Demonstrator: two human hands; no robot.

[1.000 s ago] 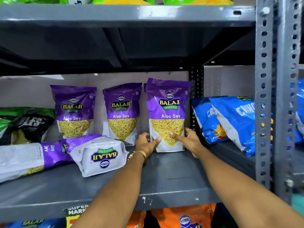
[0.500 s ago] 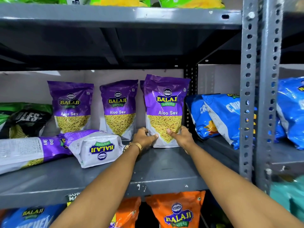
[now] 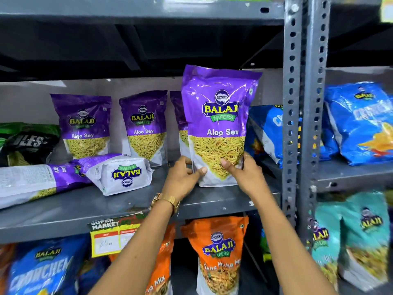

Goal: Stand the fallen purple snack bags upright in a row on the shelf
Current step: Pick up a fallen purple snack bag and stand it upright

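I hold one upright purple Aloo Sev bag (image 3: 219, 116) by its lower corners, its base on the grey shelf (image 3: 106, 205) near the front. My left hand (image 3: 182, 177) grips the bottom left corner and my right hand (image 3: 246, 175) the bottom right. Directly behind it, another purple bag (image 3: 178, 124) is mostly hidden. Two more purple bags (image 3: 83, 126) (image 3: 144, 126) stand upright at the back. One fallen purple bag (image 3: 119, 173) lies with its white base toward me. A second fallen bag (image 3: 32, 182) lies flat at the far left.
A green-and-black bag (image 3: 27, 141) lies at the back left. Blue bags (image 3: 268, 128) lean just right of the held bag, beside the perforated grey post (image 3: 293, 103). Orange bags (image 3: 219, 252) fill the shelf below, and a yellow price tag (image 3: 106, 237) hangs on the shelf edge.
Both hands have closed on the right-hand purple bag and drawn it forward from the back row, showing another bag behind it. The view has moved closer and lower.
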